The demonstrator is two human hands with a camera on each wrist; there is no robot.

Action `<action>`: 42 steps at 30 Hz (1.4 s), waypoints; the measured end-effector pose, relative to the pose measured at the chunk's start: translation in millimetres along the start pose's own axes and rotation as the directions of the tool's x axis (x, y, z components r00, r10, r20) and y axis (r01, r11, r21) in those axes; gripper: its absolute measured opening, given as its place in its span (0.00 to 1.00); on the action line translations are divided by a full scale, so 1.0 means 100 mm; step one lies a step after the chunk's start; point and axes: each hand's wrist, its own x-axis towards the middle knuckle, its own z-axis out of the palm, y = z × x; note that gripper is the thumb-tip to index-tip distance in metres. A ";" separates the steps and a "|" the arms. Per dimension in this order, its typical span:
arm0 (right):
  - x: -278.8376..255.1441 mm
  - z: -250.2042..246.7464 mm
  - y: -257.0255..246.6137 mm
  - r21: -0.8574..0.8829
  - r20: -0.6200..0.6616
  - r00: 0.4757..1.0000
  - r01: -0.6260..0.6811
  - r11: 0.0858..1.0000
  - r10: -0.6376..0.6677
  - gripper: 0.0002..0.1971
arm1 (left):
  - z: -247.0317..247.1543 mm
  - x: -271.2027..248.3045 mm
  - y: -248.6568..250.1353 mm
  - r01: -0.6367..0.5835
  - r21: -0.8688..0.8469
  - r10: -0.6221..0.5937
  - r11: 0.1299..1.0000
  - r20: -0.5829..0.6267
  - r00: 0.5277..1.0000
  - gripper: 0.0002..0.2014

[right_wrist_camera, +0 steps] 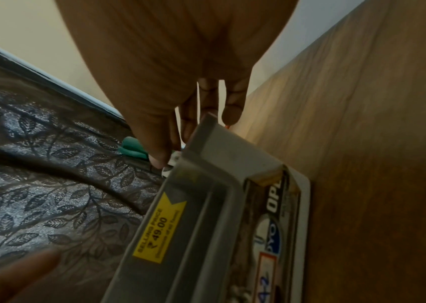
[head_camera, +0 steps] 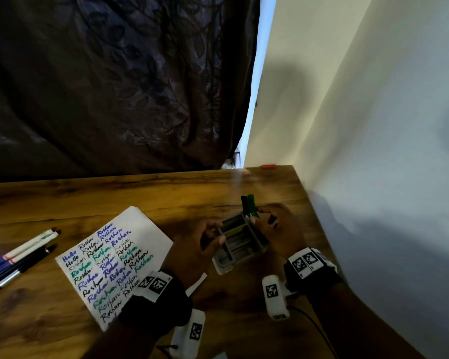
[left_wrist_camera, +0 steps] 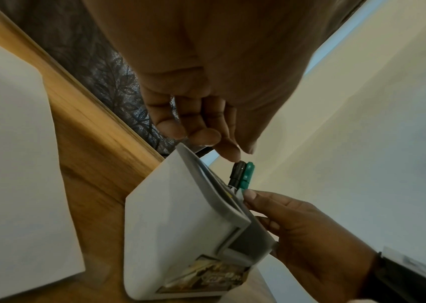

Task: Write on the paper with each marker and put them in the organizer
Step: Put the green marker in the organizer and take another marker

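A grey organizer (head_camera: 244, 251) (left_wrist_camera: 175, 225) (right_wrist_camera: 206, 215) stands on the wooden table to the right of the written paper (head_camera: 114, 255). A black marker (head_camera: 244, 204) (left_wrist_camera: 236, 174) and a green marker (head_camera: 252, 204) (left_wrist_camera: 248, 174) stand upright in its far compartment. My right hand (head_camera: 267, 221) (right_wrist_camera: 180, 133) grips the organizer's far right corner, thumb beside the green marker. My left hand (head_camera: 213, 235) (left_wrist_camera: 206, 135) hovers at the organizer's left rim, fingers curled on a thin dark marker (head_camera: 205, 239), mostly hidden.
Several loose markers and pens (head_camera: 18, 257) lie at the table's left, beyond the paper. A cream wall (head_camera: 373, 151) runs close along the table's right edge. A dark curtain (head_camera: 114, 86) hangs behind. A small red object (head_camera: 268, 166) sits at the far edge.
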 end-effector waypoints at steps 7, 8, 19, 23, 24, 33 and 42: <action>-0.01 -0.01 0.08 0.015 -0.010 1.000 -0.022 1.000 0.022 0.19 | 0.06 0.02 -0.06 -0.025 0.021 0.025 0.999 0.003 1.000 0.10; -0.01 -0.02 0.07 0.014 -0.019 1.000 -0.020 1.000 0.021 0.19 | 0.06 0.03 -0.07 -0.025 0.016 0.025 1.000 0.001 1.000 0.10; -0.07 -0.02 -0.70 -0.001 -0.174 0.946 0.276 0.961 -0.272 0.11 | -0.39 -0.20 -0.30 -0.052 0.135 0.067 0.989 -0.107 0.992 0.10; -0.21 0.38 -1.13 0.045 -0.102 0.930 0.359 0.932 -0.354 0.08 | -0.72 -0.52 -0.68 0.040 0.156 -0.008 0.987 -0.197 0.980 0.05; -0.24 0.50 -1.23 0.043 -0.073 0.923 0.382 0.923 -0.379 0.08 | -0.83 -0.60 -0.78 0.084 0.157 -0.048 0.984 -0.224 0.974 0.04; -0.49 1.40 -1.77 0.098 0.141 0.854 0.492 0.865 -0.501 0.03 | -2.09 -1.31 -1.83 0.473 0.298 -0.320 0.829 -0.441 0.839 0.09; -0.63 1.60 -2.05 0.050 0.196 0.868 0.456 0.888 -0.457 0.05 | -2.65 -1.46 -2.22 0.566 0.354 -0.344 0.744 -0.524 0.779 0.22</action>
